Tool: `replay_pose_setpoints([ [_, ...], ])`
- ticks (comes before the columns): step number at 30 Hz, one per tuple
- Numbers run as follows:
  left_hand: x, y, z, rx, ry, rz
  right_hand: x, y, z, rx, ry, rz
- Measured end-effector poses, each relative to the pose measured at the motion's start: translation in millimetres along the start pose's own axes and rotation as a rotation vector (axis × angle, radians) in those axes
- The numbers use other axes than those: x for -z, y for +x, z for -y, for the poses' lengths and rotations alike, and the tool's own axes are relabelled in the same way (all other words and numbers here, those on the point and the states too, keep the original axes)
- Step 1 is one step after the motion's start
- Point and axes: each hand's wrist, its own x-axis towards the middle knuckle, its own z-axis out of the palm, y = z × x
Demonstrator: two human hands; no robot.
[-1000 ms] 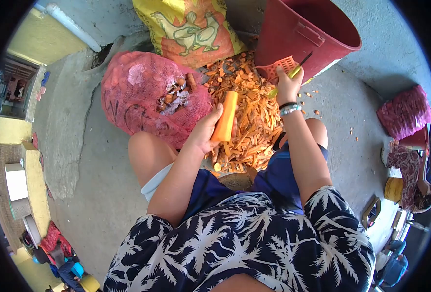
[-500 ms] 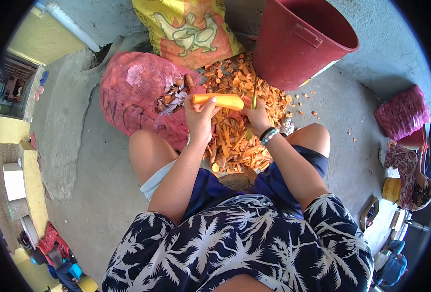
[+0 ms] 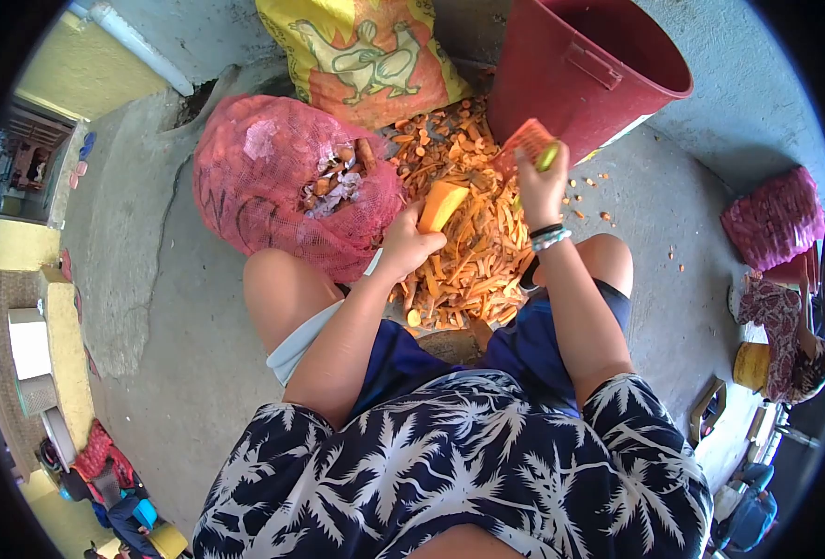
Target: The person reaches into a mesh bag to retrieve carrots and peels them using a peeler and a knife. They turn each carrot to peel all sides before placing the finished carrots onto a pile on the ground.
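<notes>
A peeled carrot is gripped in my left hand, its thick end pointing up and away from me. My right hand is raised to the right, apart from the carrot, with fingers closed round a tool with a yellow-green handle. A red mesh-like piece shows at the fingertips of that hand; the tool's working edge does not show clearly. Under both hands spreads a heap of orange carrot peelings and cut pieces, reaching back between my knees to the bucket.
A pink mesh sack of carrots, torn open, bulges at the left. Behind the heap stand a yellow printed sack and a tall red bucket. A purple-pink bundle lies by the right wall, near a person in patterned clothing.
My right hand has swung up and right, away from the carrot, carrying the tool and red mesh-like piece. My left hand has shifted right and down, turning the carrot from level to steeply tilted.
</notes>
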Motion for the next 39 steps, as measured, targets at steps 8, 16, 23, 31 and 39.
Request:
replay_pose_setpoints([
  [8, -13.1, -3.4, -14.7, -0.028, -0.197, -0.019, -6.0, -21.2, 34.6, -0.213, 0.433, 0.041],
  [16, -21.5, -15.3, -26.1, -0.11, -0.069, -0.107, -6.1, 9.3, -9.4, -0.152, 0.133, -0.258],
  [23, -7.5, -10.7, -26.7, -0.262, 0.086, -0.083, 7.3, 5.9, 35.9, -0.314, 0.566, 0.291],
  [31, -3.7, -19.0, -37.3, -0.337, 0.098, 0.023, 6.7, 20.0, 12.6, -0.259, 0.348, 0.104],
  [39, 2.7, -17.2, -38.9, -0.218, 0.524, 0.018, -5.0, -12.6, 43.7, -0.266, 0.336, 0.472],
])
